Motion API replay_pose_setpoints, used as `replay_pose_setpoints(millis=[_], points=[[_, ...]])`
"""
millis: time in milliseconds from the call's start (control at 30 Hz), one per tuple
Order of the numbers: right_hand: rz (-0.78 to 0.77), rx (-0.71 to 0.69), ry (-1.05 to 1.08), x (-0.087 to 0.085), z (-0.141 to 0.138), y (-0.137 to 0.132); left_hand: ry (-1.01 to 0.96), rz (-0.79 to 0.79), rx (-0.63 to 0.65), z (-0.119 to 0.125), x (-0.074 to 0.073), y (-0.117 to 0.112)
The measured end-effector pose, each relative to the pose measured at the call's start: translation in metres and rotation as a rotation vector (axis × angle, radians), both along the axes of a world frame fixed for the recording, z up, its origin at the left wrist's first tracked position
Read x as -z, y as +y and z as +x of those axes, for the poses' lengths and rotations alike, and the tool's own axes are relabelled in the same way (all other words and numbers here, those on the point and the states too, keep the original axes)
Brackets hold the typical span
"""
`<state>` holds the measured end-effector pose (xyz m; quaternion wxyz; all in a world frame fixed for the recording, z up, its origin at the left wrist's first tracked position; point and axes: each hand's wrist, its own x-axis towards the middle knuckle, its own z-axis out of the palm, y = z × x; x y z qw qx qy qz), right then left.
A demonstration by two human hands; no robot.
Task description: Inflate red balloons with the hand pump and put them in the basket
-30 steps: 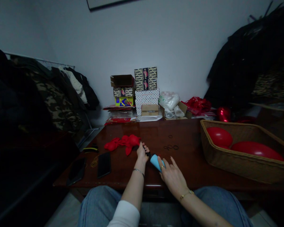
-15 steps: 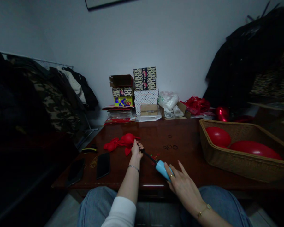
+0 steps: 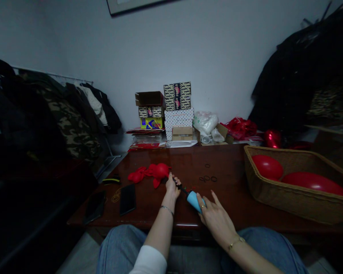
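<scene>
Near the table's (image 3: 231, 213) front edge: right hand (image 3: 217, 217) wrapped on the blue barrel of a hand pump (image 3: 193, 199), fingers partly splayed. Just beyond, left hand (image 3: 172, 185) pinched around the pump's black nozzle end together with the neck of a red balloon (image 3: 161, 171), small and only slightly swollen. Beside it toward the left edge, a limp heap of uninflated red balloons (image 3: 138, 175); two dark phones (image 3: 127, 198) at the front left corner. Mid-table, a few small black rings (image 3: 207, 178). At the right edge, a wicker basket (image 3: 286, 201) holding two full red balloons (image 3: 267, 166). Judged barely begun on this balloon, two finished, several left flat. Along the far edge, stacked patterned boxes (image 3: 177, 108). Hard to make out: the pump's rod, the balloon's seat on the nozzle, dim clutter far right.
</scene>
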<state>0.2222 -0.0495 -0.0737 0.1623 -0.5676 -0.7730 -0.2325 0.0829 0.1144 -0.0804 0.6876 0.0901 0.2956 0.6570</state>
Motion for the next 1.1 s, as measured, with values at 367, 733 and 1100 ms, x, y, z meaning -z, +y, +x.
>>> replay_pose_setpoints(millis=[367, 733, 1100], points=[[0.016, 0.038, 0.002, 0.006, -0.016, 0.021, 0.113, -0.01, 0.007, 0.011, 0.008, 0.001], [0.011, -0.05, 0.074, -0.001, 0.004, 0.0, 0.102, -0.007, -0.047, -0.016, -0.01, 0.027], [-0.017, -0.048, 0.055, -0.006, 0.015, -0.011, 0.003, 0.011, 0.009, -0.019, -0.013, 0.022]])
